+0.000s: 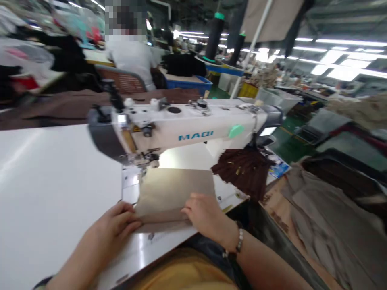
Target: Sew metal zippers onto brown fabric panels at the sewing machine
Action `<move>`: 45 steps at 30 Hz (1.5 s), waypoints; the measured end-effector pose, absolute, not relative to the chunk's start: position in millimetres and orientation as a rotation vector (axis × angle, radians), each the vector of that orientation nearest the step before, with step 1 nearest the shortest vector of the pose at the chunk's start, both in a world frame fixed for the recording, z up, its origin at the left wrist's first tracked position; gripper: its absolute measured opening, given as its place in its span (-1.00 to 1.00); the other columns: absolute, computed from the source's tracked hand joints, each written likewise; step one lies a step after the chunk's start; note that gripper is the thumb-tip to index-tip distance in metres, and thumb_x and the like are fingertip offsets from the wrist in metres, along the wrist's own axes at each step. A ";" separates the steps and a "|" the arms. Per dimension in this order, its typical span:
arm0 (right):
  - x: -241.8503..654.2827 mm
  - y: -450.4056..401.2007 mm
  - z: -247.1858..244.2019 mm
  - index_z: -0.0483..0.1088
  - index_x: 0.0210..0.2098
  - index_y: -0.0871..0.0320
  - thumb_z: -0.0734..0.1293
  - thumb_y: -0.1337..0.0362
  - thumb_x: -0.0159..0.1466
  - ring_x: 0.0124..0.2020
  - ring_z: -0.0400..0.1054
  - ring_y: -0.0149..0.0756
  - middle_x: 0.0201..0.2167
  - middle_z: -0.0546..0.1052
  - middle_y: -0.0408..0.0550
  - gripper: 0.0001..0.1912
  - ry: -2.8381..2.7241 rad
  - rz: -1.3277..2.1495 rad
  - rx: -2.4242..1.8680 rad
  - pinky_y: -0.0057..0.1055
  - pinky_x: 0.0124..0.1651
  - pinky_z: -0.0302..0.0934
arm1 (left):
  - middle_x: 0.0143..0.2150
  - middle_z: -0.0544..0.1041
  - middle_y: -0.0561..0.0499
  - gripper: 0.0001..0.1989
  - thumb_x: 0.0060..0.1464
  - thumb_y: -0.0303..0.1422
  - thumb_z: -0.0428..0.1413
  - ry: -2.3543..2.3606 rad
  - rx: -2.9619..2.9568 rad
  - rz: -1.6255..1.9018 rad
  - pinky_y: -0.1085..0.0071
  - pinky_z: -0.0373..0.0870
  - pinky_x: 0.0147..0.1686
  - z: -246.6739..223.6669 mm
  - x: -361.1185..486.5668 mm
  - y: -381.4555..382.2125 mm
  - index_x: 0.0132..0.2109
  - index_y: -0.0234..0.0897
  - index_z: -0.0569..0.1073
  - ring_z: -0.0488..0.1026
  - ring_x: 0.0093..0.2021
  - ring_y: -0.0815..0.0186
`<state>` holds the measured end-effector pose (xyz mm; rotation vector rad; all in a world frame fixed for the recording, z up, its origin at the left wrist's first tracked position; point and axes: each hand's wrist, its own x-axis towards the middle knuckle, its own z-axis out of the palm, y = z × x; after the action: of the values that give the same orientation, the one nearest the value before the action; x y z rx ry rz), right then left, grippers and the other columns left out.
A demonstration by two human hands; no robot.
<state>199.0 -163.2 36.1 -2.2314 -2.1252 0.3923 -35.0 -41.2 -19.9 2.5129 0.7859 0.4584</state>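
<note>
A beige fabric piece (175,187) lies on the white sewing table, its near edge folded over in a strip. At the fabric's left near corner, my left hand (122,221) has its thumb and fingers closed on the folded edge. My right hand (202,211) pinches the same fold further right, with a beaded bracelet (240,240) on the wrist. Just beyond the fabric stands a white sewing machine (193,127); the fabric's far left corner is close to the presser foot area (148,159). Whether the needle touches the cloth cannot be made out.
Dark brown pleated cloth (244,171) lies right of the fabric, under the machine's arm end. Grey-brown garments (335,225) are heaped at the right. The white tabletop (54,193) stretches left. Behind the machine are brown cloth (66,104), a seated person (130,56) and thread cones (214,38).
</note>
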 end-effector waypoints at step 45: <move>174.8 -74.0 1.5 0.01 0.20 0.10 0.05 0.27 0.29 0.26 -0.18 -0.13 0.27 -0.11 0.03 -0.52 -2.463 0.206 -1.799 0.20 0.15 -0.22 | 0.04 0.32 -0.15 -0.77 0.14 -0.53 -0.05 0.887 2.923 0.241 0.20 0.04 0.14 7.0 3.0 6.9 -0.05 -0.47 0.33 0.17 0.12 0.17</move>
<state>174.8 -74.0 1.5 -1.7993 -2.4626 0.2065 3.0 6.9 7.0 2.9228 0.8872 0.2412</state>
